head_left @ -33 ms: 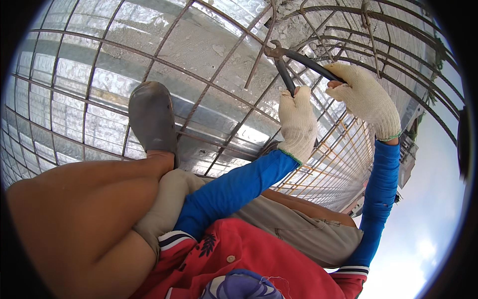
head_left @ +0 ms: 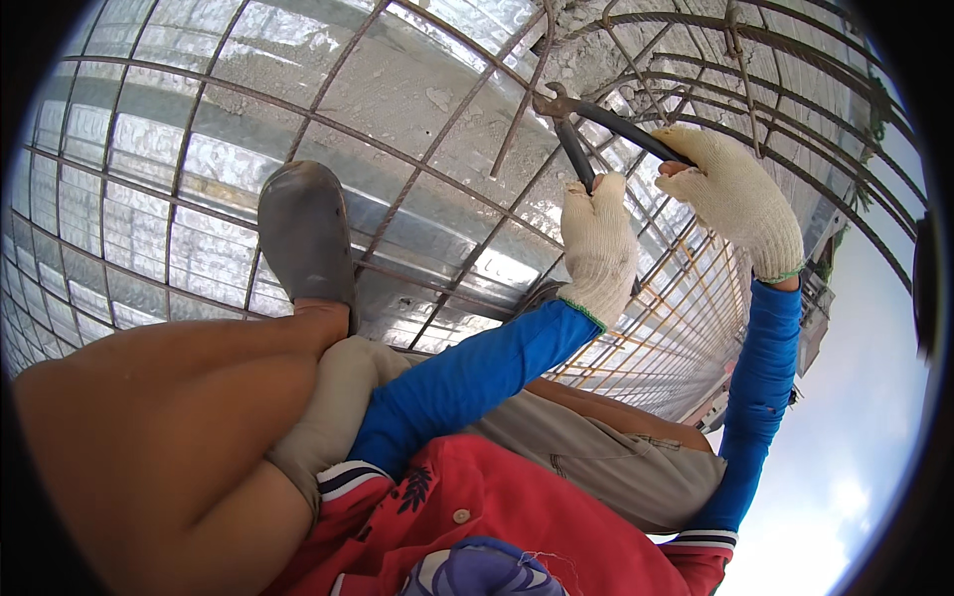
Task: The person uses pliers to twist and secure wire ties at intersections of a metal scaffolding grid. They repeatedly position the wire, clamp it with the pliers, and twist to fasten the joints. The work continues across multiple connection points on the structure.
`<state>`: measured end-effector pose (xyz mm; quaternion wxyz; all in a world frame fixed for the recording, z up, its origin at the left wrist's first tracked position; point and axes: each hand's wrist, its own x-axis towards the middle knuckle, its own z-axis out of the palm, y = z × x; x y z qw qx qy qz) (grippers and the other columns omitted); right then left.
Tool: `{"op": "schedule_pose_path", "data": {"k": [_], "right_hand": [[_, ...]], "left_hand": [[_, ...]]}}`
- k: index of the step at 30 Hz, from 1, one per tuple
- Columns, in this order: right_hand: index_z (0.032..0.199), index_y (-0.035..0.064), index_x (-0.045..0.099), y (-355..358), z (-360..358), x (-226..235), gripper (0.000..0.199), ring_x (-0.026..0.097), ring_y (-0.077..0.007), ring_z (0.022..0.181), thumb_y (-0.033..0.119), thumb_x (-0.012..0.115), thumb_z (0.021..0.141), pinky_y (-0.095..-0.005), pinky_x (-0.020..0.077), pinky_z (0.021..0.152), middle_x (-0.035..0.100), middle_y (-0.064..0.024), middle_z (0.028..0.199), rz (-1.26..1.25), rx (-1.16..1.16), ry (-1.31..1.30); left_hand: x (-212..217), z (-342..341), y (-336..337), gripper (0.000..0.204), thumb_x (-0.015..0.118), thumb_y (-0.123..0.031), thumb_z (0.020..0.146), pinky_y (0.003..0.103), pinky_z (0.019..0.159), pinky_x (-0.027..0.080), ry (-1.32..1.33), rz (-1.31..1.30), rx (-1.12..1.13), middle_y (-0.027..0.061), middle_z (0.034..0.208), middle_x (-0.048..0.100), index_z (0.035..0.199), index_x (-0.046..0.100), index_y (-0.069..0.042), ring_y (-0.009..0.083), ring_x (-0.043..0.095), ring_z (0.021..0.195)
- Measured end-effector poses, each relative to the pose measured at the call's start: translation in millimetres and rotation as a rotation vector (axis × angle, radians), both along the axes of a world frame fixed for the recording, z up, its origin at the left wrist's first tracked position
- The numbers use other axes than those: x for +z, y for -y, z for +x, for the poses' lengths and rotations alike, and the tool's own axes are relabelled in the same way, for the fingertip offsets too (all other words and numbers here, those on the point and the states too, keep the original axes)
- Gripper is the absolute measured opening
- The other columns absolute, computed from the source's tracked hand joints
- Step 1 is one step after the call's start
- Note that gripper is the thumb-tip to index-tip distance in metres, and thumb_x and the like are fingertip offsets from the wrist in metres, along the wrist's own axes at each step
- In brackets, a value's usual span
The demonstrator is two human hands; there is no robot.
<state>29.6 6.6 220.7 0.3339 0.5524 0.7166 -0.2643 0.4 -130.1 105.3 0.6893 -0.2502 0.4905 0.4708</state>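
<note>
My left hand [head_left: 599,233], in a cream knit glove, is closed round one black handle of a pair of end-cutting nippers [head_left: 618,123]. The other handle is gripped by my right hand [head_left: 733,189], gloved the same way. The handles stand apart in a V. At the far end, the rusty jaws lie right by a steel bar [head_left: 538,81] of the mesh, close to where bars cross. Whether the jaws bite on a tie wire there is too small to tell.
A rusty rebar mesh [head_left: 417,164] spreads over corrugated metal decking [head_left: 234,154]. Thicker curved bars [head_left: 795,48] run along the far right, beside rough concrete [head_left: 586,50]. My shoe [head_left: 303,233] rests on the mesh at the left. Sky shows beyond the right edge.
Both hands and the nippers have shifted very slightly to the right. The grip on the handles stays the same.
</note>
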Motion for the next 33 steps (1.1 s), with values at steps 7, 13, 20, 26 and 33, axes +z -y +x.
{"op": "schedule_pose_path", "data": {"k": [7,13,20,26,33], "right_hand": [[0.138,0.0036,0.069,1,-4,-4,0.044,0.069,-0.0175,0.073,0.008,0.069,0.094,-0.0332,0.0552,0.07,0.075,-0.0108,0.091,0.101,0.232,-0.002],[0.133,0.006,0.07,15,-17,-7,0.036,0.077,-0.0264,0.083,0.011,0.069,0.097,-0.0391,0.0585,0.073,0.078,-0.0139,0.094,0.27,0.417,0.13],[0.128,0.0128,0.071,13,-9,-19,0.027,0.079,-0.0249,0.081,0.019,0.069,0.101,-0.0392,0.0633,0.068,0.079,-0.0072,0.089,0.326,0.541,0.144],[0.136,0.008,0.066,27,10,-28,0.041,0.078,-0.0261,0.082,0.024,0.073,0.099,-0.0397,0.0628,0.068,0.077,-0.0102,0.09,0.377,0.533,0.058],[0.162,-0.0006,0.036,64,-4,-6,0.107,0.07,-0.0354,0.11,0.026,0.092,0.074,-0.0447,0.0627,0.085,0.065,-0.0218,0.128,0.164,0.581,0.35]], "left_hand": [[5,-10,-6,0.026,0.064,-0.032,0.101,0.03,0.049,0.036,0.183,0.022,0.144,-0.0025,0.07,0.045,0.101,0.055,-0.008,0.0086,0.043,0.055],[0,-6,-13,0.021,0.064,-0.028,0.102,0.027,0.044,0.033,0.237,0.044,0.199,-0.0045,0.066,0.045,0.099,0.05,-0.012,0.0062,0.041,0.049],[-17,0,-12,0.021,0.063,-0.024,0.097,0.031,0.042,0.041,0.165,0.069,0.221,0.0013,0.064,0.051,0.088,0.052,-0.009,0.0126,0.048,0.045],[-19,1,-15,0.025,0.065,-0.024,0.097,0.033,0.043,0.046,0.201,0.146,0.228,0.0031,0.068,0.057,0.083,0.055,-0.006,0.0128,0.053,0.048],[-33,-5,-11,0.028,0.066,-0.032,0.095,0.032,0.046,0.049,0.137,0.201,0.083,0.0041,0.074,0.063,0.088,0.061,-0.006,0.0139,0.061,0.055]]}}
